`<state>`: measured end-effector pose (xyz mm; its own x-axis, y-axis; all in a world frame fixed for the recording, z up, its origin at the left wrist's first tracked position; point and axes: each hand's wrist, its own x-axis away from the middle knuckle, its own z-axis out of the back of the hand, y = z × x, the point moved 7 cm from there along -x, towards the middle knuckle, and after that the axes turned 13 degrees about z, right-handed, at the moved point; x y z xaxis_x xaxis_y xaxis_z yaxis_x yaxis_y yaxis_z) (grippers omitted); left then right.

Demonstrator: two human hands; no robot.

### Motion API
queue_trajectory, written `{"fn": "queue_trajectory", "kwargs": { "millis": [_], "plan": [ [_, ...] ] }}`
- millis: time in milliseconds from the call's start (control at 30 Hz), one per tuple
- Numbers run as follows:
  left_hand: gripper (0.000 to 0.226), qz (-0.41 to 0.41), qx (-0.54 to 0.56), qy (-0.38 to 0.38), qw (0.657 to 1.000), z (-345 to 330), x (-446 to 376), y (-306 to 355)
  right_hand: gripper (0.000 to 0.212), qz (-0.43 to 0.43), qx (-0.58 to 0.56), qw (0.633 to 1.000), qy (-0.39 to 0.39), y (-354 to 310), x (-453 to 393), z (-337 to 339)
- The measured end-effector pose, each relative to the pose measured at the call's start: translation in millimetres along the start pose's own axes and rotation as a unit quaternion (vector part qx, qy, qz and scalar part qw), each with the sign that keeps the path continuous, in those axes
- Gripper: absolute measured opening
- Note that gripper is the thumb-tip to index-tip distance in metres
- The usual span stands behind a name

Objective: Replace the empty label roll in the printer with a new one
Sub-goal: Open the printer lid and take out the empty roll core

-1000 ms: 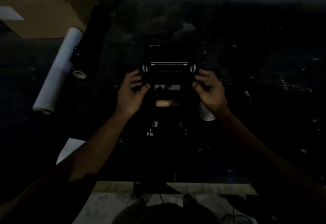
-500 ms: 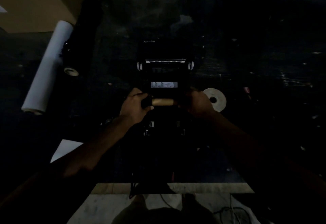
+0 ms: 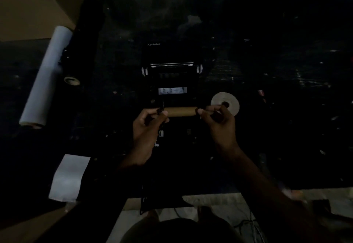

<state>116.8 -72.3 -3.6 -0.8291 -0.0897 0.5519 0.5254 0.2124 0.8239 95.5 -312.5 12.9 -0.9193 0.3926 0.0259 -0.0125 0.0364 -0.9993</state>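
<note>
The empty brown cardboard core (image 3: 181, 111) lies level with its long axis running left to right, its ends pointing at the two hands. It is held above the open black printer (image 3: 172, 74), over the near part of the machine, just nearer than the small pale window (image 3: 172, 90) in the printer's body.

The left hand (image 3: 147, 128) is closed around the core's left end, fingers curled over a dark spindle part that sticks out there; the thumb tip sits on the cardboard. The right hand (image 3: 219, 126) pinches the right end, fingers bunched on the dark stub of the spindle, forefinger tip touching the cardboard edge. Whether the core still rests in the printer's cradle or is lifted free cannot be told in this dim light.

The printer's lid stands open toward the far side, with the word "Xprinter" on it and a pale bar across the mouth between two pale round knobs.

Just right of the printer, partly behind the right hand's knuckles, a new white label roll (image 3: 226, 102) lies flat on the dark surface (image 3: 286, 108), its hole facing up.

Well to the left, a long white paper roll (image 3: 45, 76) lies slanting, near end to the left, far end toward a brown cardboard box (image 3: 34, 7). Beside it lies a long black roll (image 3: 84, 42) with a pale core end. A white sheet (image 3: 68, 177) lies at the near left edge of the surface.
</note>
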Motion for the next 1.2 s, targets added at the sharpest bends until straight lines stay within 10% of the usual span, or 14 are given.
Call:
{"fn": "queue_trajectory", "kwargs": {
  "millis": [333, 600, 767, 967, 1200],
  "plan": [
    [0.012, 0.045, -0.018, 0.026, 0.998, -23.0, 24.2, -30.6, 0.013, 0.009, 0.018, 0.995, 0.093, 23.5, 42.0, 71.4],
    [0.009, 0.014, -0.117, -0.004, 0.993, -55.9, 20.5, -29.6, 0.029, 0.049, 0.467, 0.881, -0.054, 70.3, 45.6, 150.0],
    [0.007, 0.007, -0.145, -0.029, 0.989, -78.3, 21.0, -32.6, 0.081, -0.02, 0.405, 0.911, -0.074, 89.2, 49.5, 157.4],
    [0.016, -0.005, -0.195, -0.037, 0.98, -96.6, 20.9, -39.3, 0.006, -0.067, 0.095, 0.991, 0.06, 93.4, 45.8, 160.0],
    [0.012, 0.039, -0.247, -0.055, 0.967, -112.5, 16.5, -51.7, 0.022, -0.151, -0.106, 0.983, 0.021, 97.2, 67.0, 165.3]
  ]
}}
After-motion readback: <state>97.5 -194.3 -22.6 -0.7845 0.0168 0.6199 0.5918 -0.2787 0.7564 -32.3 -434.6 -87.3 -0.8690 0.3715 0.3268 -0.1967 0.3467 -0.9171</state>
